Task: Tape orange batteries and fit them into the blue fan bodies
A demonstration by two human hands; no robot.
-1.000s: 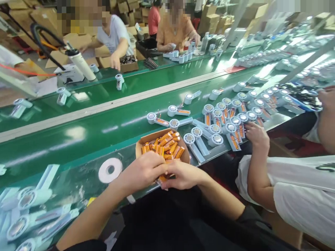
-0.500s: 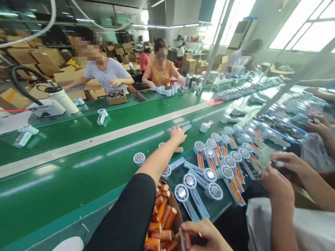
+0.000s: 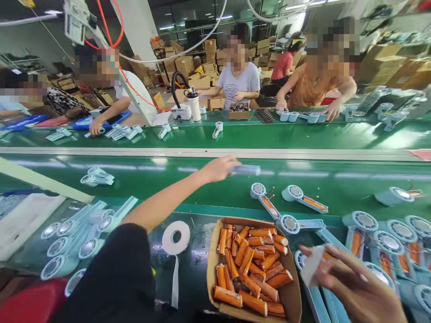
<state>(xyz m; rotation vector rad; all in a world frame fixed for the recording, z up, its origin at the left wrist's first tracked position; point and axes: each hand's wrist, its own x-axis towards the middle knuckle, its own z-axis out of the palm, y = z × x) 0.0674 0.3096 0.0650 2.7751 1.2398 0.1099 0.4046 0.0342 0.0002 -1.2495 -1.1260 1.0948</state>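
Pale blue, the fan part [image 3: 248,170], judged light, stiff and best gripped by its sides, is held in the left hand [image 3: 218,169] at twelve o'clock from the box [image 3: 213,262], while a white piece [image 3: 311,268], probably soft, is pinched in the right hand [image 3: 360,280] at three.
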